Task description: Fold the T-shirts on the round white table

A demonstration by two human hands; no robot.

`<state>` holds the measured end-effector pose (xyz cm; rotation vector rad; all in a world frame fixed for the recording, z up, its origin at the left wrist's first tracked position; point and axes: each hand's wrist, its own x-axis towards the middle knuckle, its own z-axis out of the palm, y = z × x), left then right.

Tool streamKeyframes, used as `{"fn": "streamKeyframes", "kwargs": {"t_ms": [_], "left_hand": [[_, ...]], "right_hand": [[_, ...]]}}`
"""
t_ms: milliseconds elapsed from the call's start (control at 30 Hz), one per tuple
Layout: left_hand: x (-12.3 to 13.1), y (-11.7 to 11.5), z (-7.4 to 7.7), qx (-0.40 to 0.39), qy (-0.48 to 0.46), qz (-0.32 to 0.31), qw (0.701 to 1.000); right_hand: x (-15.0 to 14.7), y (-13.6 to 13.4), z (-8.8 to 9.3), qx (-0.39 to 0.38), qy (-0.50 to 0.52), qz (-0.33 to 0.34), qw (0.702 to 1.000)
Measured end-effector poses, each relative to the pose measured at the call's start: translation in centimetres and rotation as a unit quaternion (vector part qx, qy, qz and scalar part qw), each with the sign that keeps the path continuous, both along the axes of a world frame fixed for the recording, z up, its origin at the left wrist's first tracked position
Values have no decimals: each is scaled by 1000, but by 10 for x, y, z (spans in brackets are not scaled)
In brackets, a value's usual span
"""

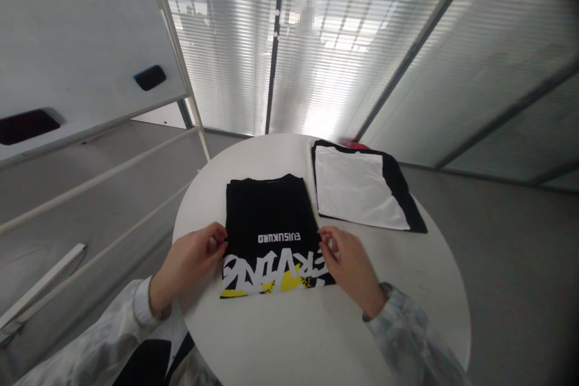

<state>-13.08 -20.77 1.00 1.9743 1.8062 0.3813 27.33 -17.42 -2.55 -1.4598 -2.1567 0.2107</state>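
A folded black T-shirt (pixel 268 217) with white and yellow print lies in the middle of a round white table (pixel 316 338). My left hand (pixel 190 260) pinches its left edge, fingers closed on the cloth. At the shirt's right edge, my right hand (pixel 348 265) grips the fabric in the same way. Both hands sit beside the printed lettering near the shirt's near end.
A second folded garment, white and black (pixel 362 188), lies on the table's far right, with something red just behind it. A whiteboard on a stand (pixel 81 30) leans at the left. Glass walls with blinds (pixel 362 30) stand behind the table.
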Motion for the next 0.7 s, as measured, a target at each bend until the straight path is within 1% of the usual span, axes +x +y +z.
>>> {"fn": "streamKeyframes", "kwargs": {"t_ms": [67,133,167,233,300,333,367,433,533,600,700], "left_hand": [[2,3,4,18,24,-10,1000],[9,11,10,68,39,-26,997],[15,17,12,104,38,-43,993],[29,34,13,174,22,-112,978],[42,54,5,210,14,-207,955],[46,64,-1,215,21,-240,946],[49,74,-9,209,34,-257,943],[48,90,-25,187,57,-259,946],[38,104,-43,173,82,-216,957],[29,109,-47,176,89,-185,963],[20,118,-48,179,92,-135,970]], "right_hand": [[-7,0,10,24,-14,2,1000],[-21,1,22,48,-22,21,998],[-30,3,29,54,-23,42,997],[-51,6,36,52,-24,98,994],[-70,13,34,39,-38,147,988],[-77,17,30,31,-47,159,986],[-81,21,23,22,-56,164,985],[-83,32,8,2,-73,155,985],[-75,47,-8,-24,-101,136,985],[-69,54,-13,-34,-115,120,986],[-66,60,-11,-36,-133,85,987]]}}
